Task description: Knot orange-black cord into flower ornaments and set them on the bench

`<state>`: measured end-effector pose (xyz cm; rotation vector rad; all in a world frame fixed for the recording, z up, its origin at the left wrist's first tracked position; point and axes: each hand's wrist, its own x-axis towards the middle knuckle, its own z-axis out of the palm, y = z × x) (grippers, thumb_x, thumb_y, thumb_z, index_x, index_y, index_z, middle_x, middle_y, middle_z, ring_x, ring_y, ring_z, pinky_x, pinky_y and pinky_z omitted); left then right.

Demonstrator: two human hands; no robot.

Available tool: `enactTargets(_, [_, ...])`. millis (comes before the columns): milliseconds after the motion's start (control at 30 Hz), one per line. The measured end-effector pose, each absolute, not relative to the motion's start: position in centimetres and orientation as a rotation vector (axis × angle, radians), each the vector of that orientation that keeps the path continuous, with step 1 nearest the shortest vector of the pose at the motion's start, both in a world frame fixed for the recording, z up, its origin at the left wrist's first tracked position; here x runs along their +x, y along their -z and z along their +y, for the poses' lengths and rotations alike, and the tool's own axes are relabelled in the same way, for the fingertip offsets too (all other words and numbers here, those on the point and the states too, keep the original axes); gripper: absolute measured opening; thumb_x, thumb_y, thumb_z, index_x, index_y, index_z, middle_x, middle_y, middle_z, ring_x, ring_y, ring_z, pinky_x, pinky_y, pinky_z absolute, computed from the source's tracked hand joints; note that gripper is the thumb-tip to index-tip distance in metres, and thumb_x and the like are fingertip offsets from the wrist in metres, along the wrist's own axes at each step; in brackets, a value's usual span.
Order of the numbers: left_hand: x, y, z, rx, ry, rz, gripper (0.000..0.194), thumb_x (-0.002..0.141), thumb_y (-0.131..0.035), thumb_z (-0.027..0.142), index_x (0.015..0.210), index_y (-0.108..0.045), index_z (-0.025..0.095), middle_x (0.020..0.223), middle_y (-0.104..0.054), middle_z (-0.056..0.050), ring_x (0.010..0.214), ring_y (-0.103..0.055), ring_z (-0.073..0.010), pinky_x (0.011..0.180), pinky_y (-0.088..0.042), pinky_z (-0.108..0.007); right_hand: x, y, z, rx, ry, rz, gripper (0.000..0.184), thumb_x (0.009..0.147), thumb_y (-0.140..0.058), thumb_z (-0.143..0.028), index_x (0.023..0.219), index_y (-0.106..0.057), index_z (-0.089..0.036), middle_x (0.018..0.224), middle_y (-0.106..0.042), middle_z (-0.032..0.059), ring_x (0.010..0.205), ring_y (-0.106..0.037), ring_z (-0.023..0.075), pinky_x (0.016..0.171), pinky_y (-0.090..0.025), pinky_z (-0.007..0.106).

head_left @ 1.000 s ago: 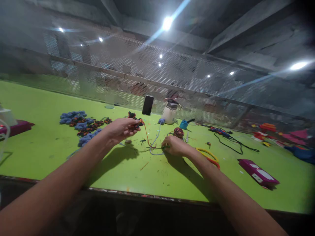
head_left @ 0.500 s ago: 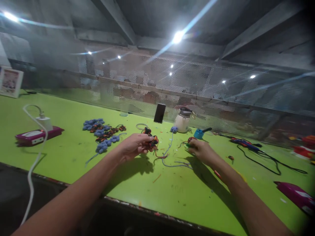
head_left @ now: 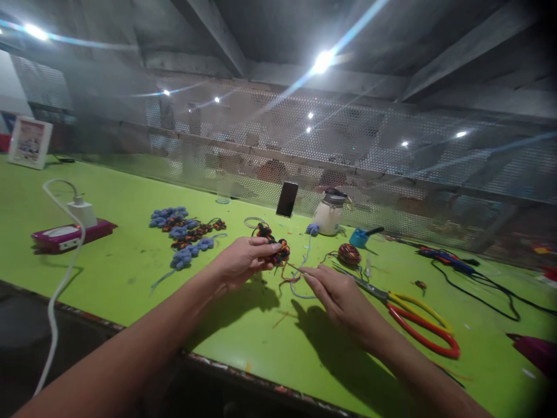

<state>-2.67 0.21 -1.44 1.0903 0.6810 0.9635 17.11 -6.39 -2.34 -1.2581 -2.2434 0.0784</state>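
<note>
My left hand (head_left: 246, 259) is closed on a crocheted piece (head_left: 281, 251) of black, orange and red yarn, above the table. To its right, my right hand (head_left: 337, 290) pinches a slim shaft that looks like a crochet hook, pointing at the piece; most of it is hidden by the fingers. Loose orange-red yarn lies below the piece. Beyond the right hand sits a multicoloured yarn ball (head_left: 349, 255). Large scissors (head_left: 420, 316) with red and yellow handles lie beside the right wrist.
Blue and dark crocheted flowers (head_left: 183, 255) lie at left. Behind stand a phone (head_left: 287, 199), a jar (head_left: 329, 215) and a turquoise container (head_left: 359, 238). A purple power strip (head_left: 54, 241) with a white cable is far left; a black-corded tool (head_left: 452, 259) lies right.
My right hand has moved from the yarn ball left and toward me, close to the crocheted piece, uncovering the ball and scissors. My left hand keeps its hold. The view has shifted slightly.
</note>
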Motion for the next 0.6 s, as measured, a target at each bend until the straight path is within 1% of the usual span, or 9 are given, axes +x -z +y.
enactTargets(167, [-2.41, 1.43, -0.23, 1.116, -0.924, 0.686, 0.018, 0.069, -0.07, 0.019, 0.082, -0.069, 0.006, 0.088, -0.065, -0.011, 0.069, -0.057, -0.0085, 0.056, -0.041, -0.016, 16.92, 2.24, -6.53, -1.329, -0.029, -2.193, 0.033, 0.092, -0.035, -0.03, 0.105, -0.061, -0.015, 0.083, -0.061, 0.0084, 0.076, -0.055, 0.0182, 0.07, -0.042, 0.031])
enactTargets(300, [-2.07, 1.36, -0.42, 1.137, -0.907, 0.684, 0.016, 0.071, -0.067, 0.018, 0.081, -0.069, 0.006, 0.085, -0.065, -0.011, 0.067, -0.057, -0.0088, 0.055, -0.041, -0.016, 16.58, 2.44, -6.68, -1.329, -0.052, -2.18, 0.031, 0.091, -0.036, -0.029, 0.104, -0.061, -0.016, 0.085, -0.062, 0.0085, 0.077, -0.056, 0.0183, 0.071, -0.042, 0.031])
enactTargets(467, [-1.92, 1.53, -0.28, 1.145, -0.908, 0.675, 0.013, 0.07, -0.068, 0.017, 0.08, -0.069, 0.008, 0.081, -0.066, -0.009, 0.066, -0.057, -0.009, 0.055, -0.04, -0.017, 16.53, 2.53, -6.73, -1.297, -0.08, -2.158, 0.029, 0.091, -0.037, -0.026, 0.103, -0.061, -0.016, 0.093, -0.064, 0.0086, 0.082, -0.058, 0.0183, 0.075, -0.043, 0.032])
enactTargets(600, [-1.94, 1.44, -0.37, 1.161, -0.924, 0.693, 0.015, 0.069, -0.069, 0.019, 0.077, -0.068, 0.007, 0.075, -0.065, -0.008, 0.063, -0.055, -0.0086, 0.053, -0.037, -0.019, 16.57, 2.48, -6.8, -1.307, -0.038, -2.137, 0.027, 0.09, -0.038, -0.025, 0.103, -0.061, -0.017, 0.091, -0.064, 0.0082, 0.08, -0.058, 0.0182, 0.074, -0.044, 0.032])
